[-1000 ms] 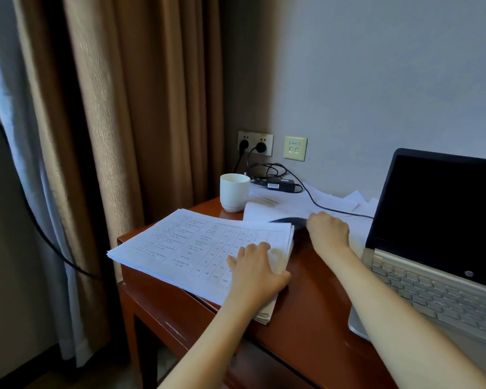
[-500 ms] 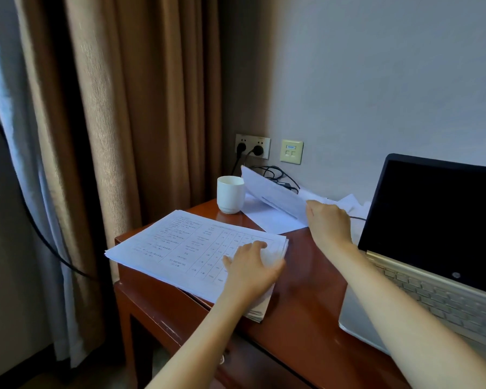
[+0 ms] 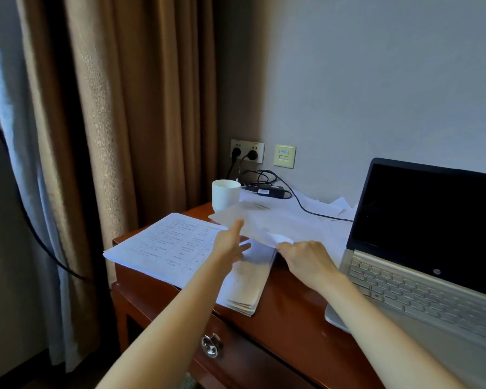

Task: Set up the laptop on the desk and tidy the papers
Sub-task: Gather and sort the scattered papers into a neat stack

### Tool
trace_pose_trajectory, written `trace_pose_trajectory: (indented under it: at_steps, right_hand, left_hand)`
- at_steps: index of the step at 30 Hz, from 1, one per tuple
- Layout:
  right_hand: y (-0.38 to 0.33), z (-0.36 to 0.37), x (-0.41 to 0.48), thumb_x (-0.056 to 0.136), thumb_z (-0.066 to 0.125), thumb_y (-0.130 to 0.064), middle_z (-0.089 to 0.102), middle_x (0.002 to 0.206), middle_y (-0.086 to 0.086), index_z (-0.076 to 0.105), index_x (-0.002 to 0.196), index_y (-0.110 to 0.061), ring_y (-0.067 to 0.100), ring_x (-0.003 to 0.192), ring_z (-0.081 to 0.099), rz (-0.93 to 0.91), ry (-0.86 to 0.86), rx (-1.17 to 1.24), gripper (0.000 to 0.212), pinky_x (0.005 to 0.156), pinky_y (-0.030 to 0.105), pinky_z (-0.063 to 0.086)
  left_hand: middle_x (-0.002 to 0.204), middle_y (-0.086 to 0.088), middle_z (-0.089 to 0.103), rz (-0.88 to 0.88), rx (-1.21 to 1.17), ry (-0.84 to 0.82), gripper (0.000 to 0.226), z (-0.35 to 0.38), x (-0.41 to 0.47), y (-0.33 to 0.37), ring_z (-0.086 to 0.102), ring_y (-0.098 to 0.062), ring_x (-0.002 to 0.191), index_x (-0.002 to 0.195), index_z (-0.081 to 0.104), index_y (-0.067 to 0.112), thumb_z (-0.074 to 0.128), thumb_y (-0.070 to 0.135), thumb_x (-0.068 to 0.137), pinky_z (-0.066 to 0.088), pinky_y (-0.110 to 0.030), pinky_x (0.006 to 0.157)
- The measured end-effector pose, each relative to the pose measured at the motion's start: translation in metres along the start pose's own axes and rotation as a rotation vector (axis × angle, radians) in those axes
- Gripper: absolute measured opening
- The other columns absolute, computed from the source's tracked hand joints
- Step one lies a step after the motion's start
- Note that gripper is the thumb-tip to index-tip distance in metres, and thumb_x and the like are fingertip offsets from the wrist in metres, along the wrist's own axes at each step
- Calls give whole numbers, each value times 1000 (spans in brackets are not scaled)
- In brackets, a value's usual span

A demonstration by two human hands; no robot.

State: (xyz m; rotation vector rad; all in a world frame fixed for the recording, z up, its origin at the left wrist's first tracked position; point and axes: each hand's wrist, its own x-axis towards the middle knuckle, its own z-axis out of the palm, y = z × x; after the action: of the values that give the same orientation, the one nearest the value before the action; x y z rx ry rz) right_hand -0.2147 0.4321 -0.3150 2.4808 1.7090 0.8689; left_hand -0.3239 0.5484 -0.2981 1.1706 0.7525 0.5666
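A: Right hand (image 3: pixel 306 259) has a sheet (image 3: pixel 264 220): fingers curled, pinching its near corner, the sheet up off the desk (image 3: pixel 292 318) and blurred.

B: And the left hand (image 3: pixel 230 245) is spread, fingers straight out above the stack (image 3: pixel 166 242), thumb raised towards the sheet's left edge. Whether it touches the sheet, I can't tell.

A: That stack lies at the desk's left edge, printed tables face up, its left corner hanging past the edge.

B: The sheet hangs over the stack's right side, tilted, just in front of the cup (image 3: pixel 226 193).

A: The laptop (image 3: pixel 432 248) sits at the desk's right end, close to the front edge, lid open, screen dark.

B: The cup is white and upright, near the back left corner. Just beside it a charger (image 3: pixel 272 190) lies on loose papers (image 3: pixel 323 210) along the back edge, its cable running off behind the laptop's lid.
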Motion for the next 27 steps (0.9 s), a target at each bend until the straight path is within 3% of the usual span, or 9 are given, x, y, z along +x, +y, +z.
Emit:
trace_pose_trajectory:
  at_steps: [2, 3, 6, 14, 15, 17, 19, 24, 27]
  right_hand:
    - [-1, -7, -7, 85, 66, -28, 70, 75, 8, 70, 96, -19, 24, 70, 67, 26, 24, 86, 15, 59, 26, 47]
    - [-2, -10, -11, 95, 48, -32, 71, 95, 9, 65, 115, -22, 26, 90, 65, 89, 8, 181, 28, 75, 29, 47]
    - [-1, -16, -13, 98, 37, -24, 67, 113, 11, 54, 132, -25, 29, 104, 59, 254, -4, 395, 38, 90, 30, 42]
    - [-5, -10, 6, 97, 40, -6, 68, 107, 13, 49, 136, -23, 31, 97, 62, 359, 88, 361, 44, 79, 31, 46]
    - [-10, -13, 9, 92, 49, -2, 70, 98, 14, 55, 131, -21, 30, 88, 65, 320, 157, 326, 44, 71, 31, 48]
    - [-26, -16, 19, 60, 76, 7, 67, 60, 9, 73, 100, -15, 26, 49, 62, 195, 297, 270, 45, 41, 26, 43]
    - [-40, -20, 27, 37, 80, 6, 56, 41, 2, 75, 76, -14, 24, 29, 49, 99, 376, 190, 44, 27, 18, 30]
    - [-57, -13, 24, 28, 89, 2, 66, 54, -5, 75, 74, -18, 15, 31, 53, -5, 340, 201, 52, 28, 15, 31]
    - [-65, -20, 19, 57, 70, -10, 70, 64, -8, 75, 80, -20, 12, 37, 57, -60, 387, 226, 25, 32, 17, 36]
  left_hand:
    - [109, -14, 59, -54, -65, 35, 25, -2, 4, -2, 63, -29, 97, 122, 44, 7, 41, 10, 97, 51, -38, 81]
    - [99, -13, 59, -64, -48, 42, 27, -4, 6, -5, 63, -27, 87, 122, 44, 6, 37, 4, 96, 52, -37, 75]
    - [81, -8, 55, -43, 36, 47, 22, -3, 8, -7, 59, -21, 72, 115, 45, 6, 38, -1, 95, 53, -33, 71]
    - [91, -8, 59, -17, 68, 51, 12, -16, -10, -2, 61, -20, 82, 104, 45, 8, 41, 0, 95, 53, -27, 73]
    - [92, -9, 59, -24, 64, 50, 13, -19, -11, -1, 61, -21, 84, 106, 46, 7, 41, 0, 95, 53, -26, 71]
    - [101, -11, 60, -30, 67, 25, 22, -23, -13, 1, 63, -21, 83, 116, 47, 5, 40, 0, 95, 53, -24, 69]
    - [108, -12, 59, -31, 89, 6, 33, -27, -14, 3, 64, -21, 81, 128, 44, 5, 39, 0, 95, 53, -23, 67]
    - [115, -16, 60, -36, 83, -17, 39, -33, -18, 0, 64, -23, 86, 134, 40, 3, 40, 0, 95, 52, -26, 74]
    - [108, -20, 62, -40, 94, -36, 33, -35, -20, -3, 65, -23, 79, 128, 42, 0, 40, -1, 94, 54, -28, 69]
